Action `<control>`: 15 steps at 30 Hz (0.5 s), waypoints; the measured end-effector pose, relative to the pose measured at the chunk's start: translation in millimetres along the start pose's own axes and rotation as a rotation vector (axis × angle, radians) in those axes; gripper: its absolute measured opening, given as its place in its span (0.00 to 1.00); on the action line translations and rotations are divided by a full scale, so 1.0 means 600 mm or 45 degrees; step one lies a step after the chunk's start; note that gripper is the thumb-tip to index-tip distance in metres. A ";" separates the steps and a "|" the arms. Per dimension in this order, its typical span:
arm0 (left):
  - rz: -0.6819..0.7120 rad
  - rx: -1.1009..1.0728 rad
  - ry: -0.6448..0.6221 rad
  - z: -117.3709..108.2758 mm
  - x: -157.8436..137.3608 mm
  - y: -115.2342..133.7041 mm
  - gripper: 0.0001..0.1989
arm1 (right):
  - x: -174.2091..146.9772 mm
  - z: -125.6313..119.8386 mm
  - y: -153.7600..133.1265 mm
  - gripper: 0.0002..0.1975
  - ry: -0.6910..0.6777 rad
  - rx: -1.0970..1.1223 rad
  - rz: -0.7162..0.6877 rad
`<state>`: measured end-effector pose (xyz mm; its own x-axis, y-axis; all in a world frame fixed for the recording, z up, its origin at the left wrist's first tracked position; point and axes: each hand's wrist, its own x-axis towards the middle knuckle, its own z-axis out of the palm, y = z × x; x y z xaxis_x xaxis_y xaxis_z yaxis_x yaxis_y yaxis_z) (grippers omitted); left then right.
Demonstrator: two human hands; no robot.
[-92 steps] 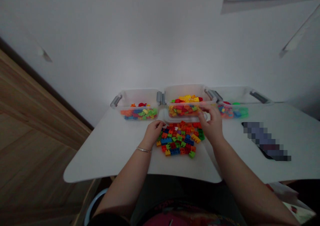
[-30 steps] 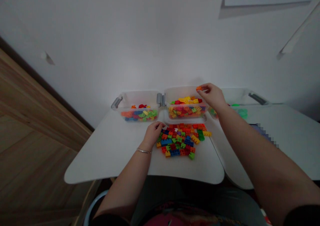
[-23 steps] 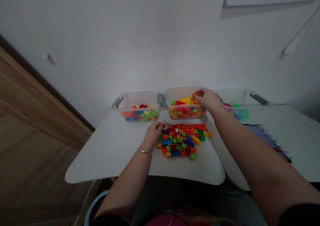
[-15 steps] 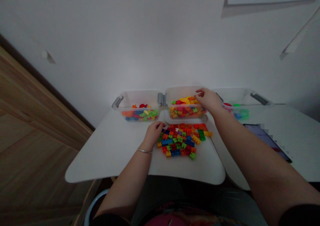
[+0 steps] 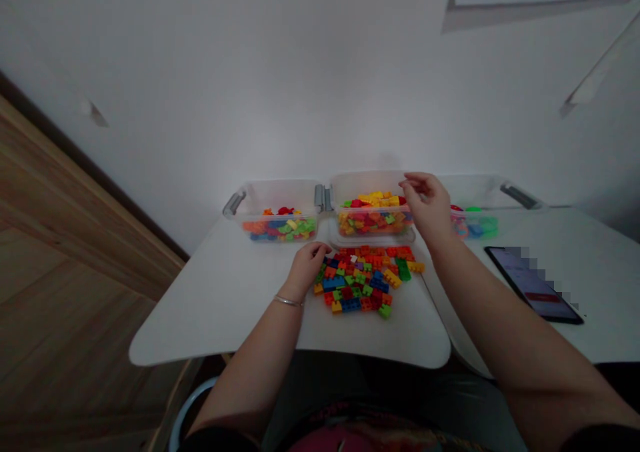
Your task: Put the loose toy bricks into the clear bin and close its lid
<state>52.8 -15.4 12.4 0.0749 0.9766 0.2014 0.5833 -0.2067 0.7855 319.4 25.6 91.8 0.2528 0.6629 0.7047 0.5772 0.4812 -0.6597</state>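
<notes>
My right hand [image 5: 425, 202] is raised at the right rim of the middle clear bin [image 5: 370, 179], its fingers apart with nothing seen between them. Inside that bin lies a heap of yellow, red, orange and green toy bricks [image 5: 377, 200]. My left hand [image 5: 307, 265], a bracelet [image 5: 289, 301] at its wrist, rests on the table at the left edge of a spread of coloured building bricks [image 5: 355, 280]. Its fingers are curled together, and whatever is under the fingertips is hidden. A translucent green brick [image 5: 403, 269] lies at the right side of the spread.
To the left stands a clear bin [image 5: 280, 192] of mixed bricks with grey latches. On the right, another clear bin [image 5: 475, 185] holds colourful pieces, partly behind my right hand. A tablet [image 5: 533, 285] lies on the right part of the white table [image 5: 210, 312]. The wall is close behind.
My right hand has drawn back to the right from over the middle bin's bricks, turning upright with its fingers spread. My left hand and the bricks on the table stay put.
</notes>
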 end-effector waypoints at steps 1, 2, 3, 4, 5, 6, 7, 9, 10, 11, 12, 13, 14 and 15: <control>0.001 -0.002 -0.002 0.000 0.000 0.000 0.14 | -0.018 -0.004 -0.004 0.14 0.025 0.049 -0.004; 0.000 -0.005 -0.002 0.000 0.000 -0.001 0.14 | -0.037 -0.009 -0.007 0.14 0.027 0.085 -0.003; 0.000 -0.007 -0.001 0.001 0.000 -0.002 0.14 | -0.056 -0.016 -0.010 0.13 0.010 0.100 -0.005; 0.000 -0.006 0.001 0.001 0.001 -0.003 0.15 | -0.073 -0.025 -0.011 0.12 -0.020 0.092 -0.024; -0.001 -0.004 0.006 0.002 0.001 -0.005 0.15 | -0.087 -0.035 -0.010 0.11 -0.051 0.057 -0.050; -0.001 0.000 0.011 0.003 0.002 -0.006 0.15 | -0.098 -0.046 -0.008 0.09 -0.075 -0.002 -0.085; 0.001 0.005 0.015 0.004 0.002 -0.007 0.15 | -0.107 -0.057 -0.003 0.08 -0.108 -0.070 -0.123; 0.009 0.013 0.021 0.005 0.003 -0.009 0.15 | -0.118 -0.077 0.012 0.08 -0.198 -0.214 -0.174; 0.012 0.016 0.019 0.005 0.003 -0.009 0.15 | -0.123 -0.085 0.022 0.08 -0.257 -0.274 -0.177; 0.013 0.019 0.015 0.006 0.004 -0.009 0.15 | -0.129 -0.092 0.034 0.09 -0.322 -0.319 -0.161; 0.014 0.020 0.010 0.006 0.004 -0.008 0.15 | -0.135 -0.097 0.045 0.10 -0.385 -0.354 -0.130; 0.013 0.018 0.003 0.005 0.004 -0.007 0.15 | -0.143 -0.101 0.057 0.11 -0.442 -0.383 -0.093; 0.012 0.015 -0.003 0.005 0.004 -0.007 0.15 | -0.152 -0.103 0.068 0.12 -0.492 -0.411 -0.055; 0.011 0.009 -0.008 0.005 0.004 -0.006 0.15 | -0.162 -0.105 0.078 0.13 -0.532 -0.442 -0.016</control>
<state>53.3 -12.1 8.3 0.0852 0.9751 0.2047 0.5883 -0.2151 0.7795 371.0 -52.4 8.9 -0.0454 0.8639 0.5017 0.8188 0.3199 -0.4767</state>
